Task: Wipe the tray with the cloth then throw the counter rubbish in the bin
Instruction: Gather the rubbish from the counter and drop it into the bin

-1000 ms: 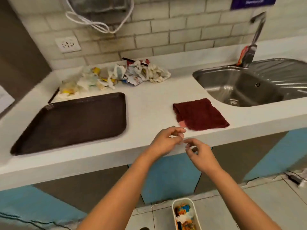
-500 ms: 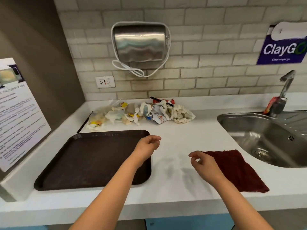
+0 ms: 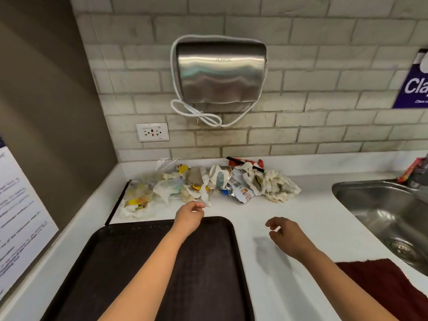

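Rubbish (image 3: pixel 208 186) lies heaped along the back of the white counter (image 3: pixel 289 228), against the tiled wall: crumpled napkins, wrappers, a crushed paper cup and a black straw. Just in front of the heap sits the dark brown tray (image 3: pixel 143 274), flat on the counter with its far edge near the litter. The left hand (image 3: pixel 188 216) hovers over the tray's far right corner, close to the nearest napkin, fingers loosely curled and holding nothing. The right hand (image 3: pixel 286 232) hangs above bare counter to the right of the tray, fingers relaxed and slightly bent, also holding nothing; its shadow falls on the surface below. The dark red cloth (image 3: pixel 389 288) lies flat at the counter's front right, partly hidden under the right forearm, well apart from the tray. A steel sink (image 3: pixel 382 212) is set into the counter on the right. On the wall above the rubbish hang a metal hand dryer (image 3: pixel 220 75) with a looped white cord and a white socket (image 3: pixel 152 132)
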Motion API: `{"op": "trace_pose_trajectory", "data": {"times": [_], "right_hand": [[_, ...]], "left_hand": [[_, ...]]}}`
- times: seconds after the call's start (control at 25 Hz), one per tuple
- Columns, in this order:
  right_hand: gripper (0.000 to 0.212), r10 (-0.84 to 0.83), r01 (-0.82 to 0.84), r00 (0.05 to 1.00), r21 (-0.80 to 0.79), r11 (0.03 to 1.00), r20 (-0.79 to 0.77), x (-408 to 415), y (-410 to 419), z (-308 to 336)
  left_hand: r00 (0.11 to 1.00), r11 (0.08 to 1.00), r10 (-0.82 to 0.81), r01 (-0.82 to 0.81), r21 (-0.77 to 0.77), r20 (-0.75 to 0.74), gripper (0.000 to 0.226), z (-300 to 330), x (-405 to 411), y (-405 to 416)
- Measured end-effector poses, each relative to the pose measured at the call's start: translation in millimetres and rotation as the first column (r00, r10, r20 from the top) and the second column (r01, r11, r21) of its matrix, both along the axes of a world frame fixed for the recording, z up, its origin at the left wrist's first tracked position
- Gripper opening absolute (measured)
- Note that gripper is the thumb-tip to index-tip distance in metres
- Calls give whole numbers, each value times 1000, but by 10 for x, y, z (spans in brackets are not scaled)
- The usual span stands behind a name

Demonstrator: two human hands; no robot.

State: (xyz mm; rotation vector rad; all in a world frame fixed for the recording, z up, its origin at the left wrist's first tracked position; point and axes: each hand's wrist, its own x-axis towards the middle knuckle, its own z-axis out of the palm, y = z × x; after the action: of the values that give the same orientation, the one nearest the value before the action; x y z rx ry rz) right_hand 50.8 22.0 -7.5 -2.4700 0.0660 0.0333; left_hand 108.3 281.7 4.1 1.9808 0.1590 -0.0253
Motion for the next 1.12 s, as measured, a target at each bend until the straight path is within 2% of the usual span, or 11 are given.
{"op": "trace_pose_trajectory", "data": {"times": [0.24,0.32,0.48,0.64,0.72,0.8,0.92,1.04,1.12], "right_hand": [[35,40,-39,999,-187,982,3,677,311,90],[40,71,-64,997,-289,955,14,925,418,166],[47,133,-96,990,-436,895,56,1429,694,352],[49,193,-157,981,-484,861,23,1912,944,362],[55,212,-168,977,-507,845,30,2079,1015,310],[61,228,-177,973,-557,811,23,2275,1047,221],[62,228,-210,973,-592,779,-45,2536,1103,103],[45,126,-143,990,-480,866,-68,2627,1215,60],[35,59,-58,998,-379,923,-9,2634,1259,36]], "left_hand": [[993,980,-113,105,168,39,28,-152,728,124],[974,941,-211,179,288,84,28,-175,948,122],[887,698,-448,268,664,114,41,-154,1349,121],[819,464,-573,330,822,-5,65,-231,1610,95],[804,385,-591,355,852,-68,77,-275,1672,84],[804,386,-589,373,844,-86,76,-326,1765,95],[822,493,-570,335,803,7,59,-426,1888,119],[838,563,-538,277,779,90,39,-493,1900,182],[849,664,-490,214,716,200,29,-509,1901,247]]}}
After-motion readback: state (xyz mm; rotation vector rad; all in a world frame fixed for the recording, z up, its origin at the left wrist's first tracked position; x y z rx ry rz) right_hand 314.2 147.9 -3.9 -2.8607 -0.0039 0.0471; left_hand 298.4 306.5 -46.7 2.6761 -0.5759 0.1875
